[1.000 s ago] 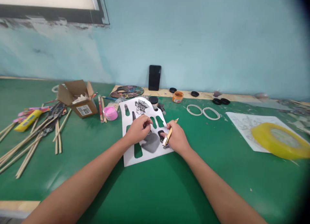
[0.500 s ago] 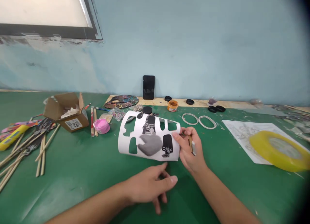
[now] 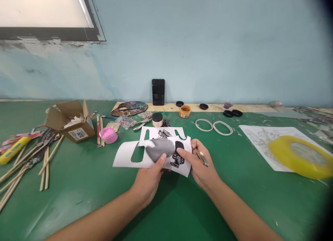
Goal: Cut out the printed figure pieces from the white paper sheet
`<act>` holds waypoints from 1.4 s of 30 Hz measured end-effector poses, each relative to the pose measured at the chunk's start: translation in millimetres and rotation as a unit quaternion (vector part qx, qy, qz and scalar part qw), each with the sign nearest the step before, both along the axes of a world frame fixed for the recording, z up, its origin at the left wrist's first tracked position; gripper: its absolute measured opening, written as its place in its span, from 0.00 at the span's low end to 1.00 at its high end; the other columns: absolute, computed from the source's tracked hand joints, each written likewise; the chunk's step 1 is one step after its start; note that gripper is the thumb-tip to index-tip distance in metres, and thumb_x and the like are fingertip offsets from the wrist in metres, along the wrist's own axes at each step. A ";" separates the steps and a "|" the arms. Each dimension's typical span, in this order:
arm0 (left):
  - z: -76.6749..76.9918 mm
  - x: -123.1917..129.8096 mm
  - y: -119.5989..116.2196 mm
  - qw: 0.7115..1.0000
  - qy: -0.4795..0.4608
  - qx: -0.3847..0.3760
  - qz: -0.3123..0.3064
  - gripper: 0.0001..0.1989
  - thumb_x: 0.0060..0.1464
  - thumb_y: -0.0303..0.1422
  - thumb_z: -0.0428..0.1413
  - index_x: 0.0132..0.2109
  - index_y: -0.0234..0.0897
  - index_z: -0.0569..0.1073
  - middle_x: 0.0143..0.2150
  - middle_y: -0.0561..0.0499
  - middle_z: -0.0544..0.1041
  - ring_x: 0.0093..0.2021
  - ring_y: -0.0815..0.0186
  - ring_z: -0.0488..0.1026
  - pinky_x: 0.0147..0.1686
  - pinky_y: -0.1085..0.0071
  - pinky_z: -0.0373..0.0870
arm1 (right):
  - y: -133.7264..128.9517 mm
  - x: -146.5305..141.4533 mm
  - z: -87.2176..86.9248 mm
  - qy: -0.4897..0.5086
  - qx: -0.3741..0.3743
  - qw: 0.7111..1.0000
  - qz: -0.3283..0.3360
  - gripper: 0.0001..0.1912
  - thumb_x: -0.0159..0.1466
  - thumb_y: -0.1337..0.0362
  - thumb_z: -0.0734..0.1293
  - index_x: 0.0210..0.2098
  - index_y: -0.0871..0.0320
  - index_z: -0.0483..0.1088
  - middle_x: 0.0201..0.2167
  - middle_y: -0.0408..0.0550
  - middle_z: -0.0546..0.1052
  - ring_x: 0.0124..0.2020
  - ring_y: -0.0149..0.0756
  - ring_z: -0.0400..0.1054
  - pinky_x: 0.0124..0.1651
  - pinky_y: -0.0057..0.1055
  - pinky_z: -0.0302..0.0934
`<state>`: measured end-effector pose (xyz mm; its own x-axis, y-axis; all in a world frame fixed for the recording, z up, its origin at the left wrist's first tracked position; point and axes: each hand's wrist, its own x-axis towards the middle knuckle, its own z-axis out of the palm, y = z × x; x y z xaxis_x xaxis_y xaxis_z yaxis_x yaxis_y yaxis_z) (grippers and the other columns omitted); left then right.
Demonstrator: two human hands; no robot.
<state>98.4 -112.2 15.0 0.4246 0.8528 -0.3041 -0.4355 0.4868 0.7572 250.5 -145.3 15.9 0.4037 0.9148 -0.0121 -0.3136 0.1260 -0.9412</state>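
A white paper sheet [image 3: 123, 156] with cut-out holes, a grey printed patch and black printed figures is held up in front of me, bent across its width. My left hand [image 3: 148, 180] grips its lower edge, thumb on top and fingers hidden beneath. At the right edge, my right hand [image 3: 203, 161] pinches the sheet between thumb and fingers. A slim brass-coloured tool with a metal end, like a craft knife [image 3: 201, 157], is also tucked in that hand. Behind the bend shows another part with a black figure [image 3: 163, 132]; whether it is the same sheet I cannot tell.
Behind the paper stand a dark-lidded jar [image 3: 157, 120], scissors [image 3: 142, 124] and an orange paint pot [image 3: 184, 111]. Leftward are a pink pot [image 3: 108, 135], a cardboard box [image 3: 78, 131] and wooden sticks [image 3: 44, 168]. A yellow tape roll [image 3: 281, 154] lies on a drawing [image 3: 256, 143] at right.
My left hand has come up from below the paper and taken hold of its lower edge. The sheet has tilted and folded over. My right hand keeps its grip.
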 end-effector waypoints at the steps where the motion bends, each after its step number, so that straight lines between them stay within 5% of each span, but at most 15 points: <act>1: -0.5 -0.5 0.4 1.000 -0.009 -0.006 0.000 0.35 0.51 0.36 0.66 0.64 0.38 0.65 0.56 0.41 0.75 0.54 0.53 0.72 0.52 0.57 0.70 | -0.8 -0.2 -1.0 -0.016 -0.002 1.000 0.000 0.27 0.52 0.59 0.78 0.31 0.52 0.53 0.25 0.36 0.65 0.25 0.31 0.61 0.27 0.30 0.61; 7: -0.9 -3.4 3.1 0.996 -0.084 -0.026 -0.011 0.33 0.52 0.29 0.64 0.64 0.39 0.66 0.58 0.43 0.75 0.59 0.53 0.70 0.58 0.57 0.68 | -1.9 0.5 -1.0 -0.047 0.009 0.999 -0.004 0.26 0.53 0.59 0.78 0.32 0.52 0.54 0.25 0.36 0.65 0.25 0.30 0.61 0.29 0.31 0.62; 26: -3.1 -0.5 4.9 1.000 -0.029 -0.010 0.003 0.34 0.53 0.34 0.66 0.64 0.43 0.66 0.59 0.43 0.73 0.58 0.53 0.71 0.59 0.54 0.68 | 1.4 -8.0 -1.5 0.108 0.011 0.994 -0.012 0.27 0.52 0.64 0.78 0.32 0.52 0.53 0.27 0.35 0.66 0.29 0.29 0.64 0.36 0.29 0.65; 34: -0.7 -1.0 4.7 1.000 -0.022 0.020 -0.004 0.36 0.44 0.30 0.70 0.61 0.40 0.70 0.54 0.43 0.78 0.56 0.51 0.73 0.58 0.53 0.69 | 0.8 -11.5 -5.2 0.052 -0.006 0.998 -0.037 0.28 0.51 0.60 0.78 0.33 0.52 0.52 0.28 0.35 0.71 0.28 0.31 0.68 0.33 0.31 0.68; 42: -3.1 0.6 1.2 0.999 -0.021 0.043 0.001 0.30 0.46 0.28 0.68 0.58 0.38 0.73 0.51 0.44 0.79 0.56 0.53 0.73 0.59 0.55 0.68 | -3.0 -16.0 -5.0 -0.069 -0.025 0.996 -0.054 0.29 0.51 0.64 0.78 0.34 0.51 0.52 0.27 0.34 0.68 0.26 0.27 0.64 0.30 0.28 0.65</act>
